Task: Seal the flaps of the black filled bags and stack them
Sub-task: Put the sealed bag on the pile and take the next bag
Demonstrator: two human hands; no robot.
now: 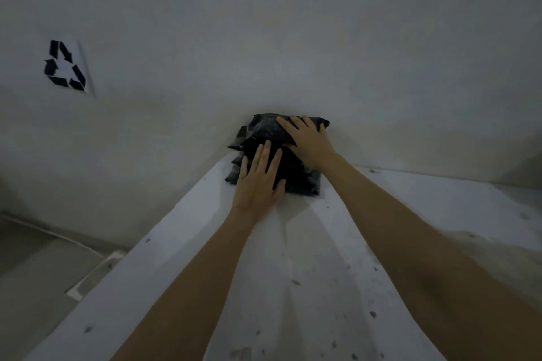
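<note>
White table [337,258] corner (against wall): both hands spread flat on stacked black bags [264,132].

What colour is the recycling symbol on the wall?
Black, on a white sheet; the head view, the only one, shows it at left.

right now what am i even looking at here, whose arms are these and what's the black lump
This single picture comes from a camera worn on a person's head, looking forward and down, so the two bare arms are that person's own. No robot is involved. The black lump is a stack of black filled bags piled on a white speckled table, pushed against a pale wall. The left hand lies flat against the front of the stack, and the right hand presses flat on top. Neither hand grips anything. A recycling sign hangs on the wall, left.
</note>
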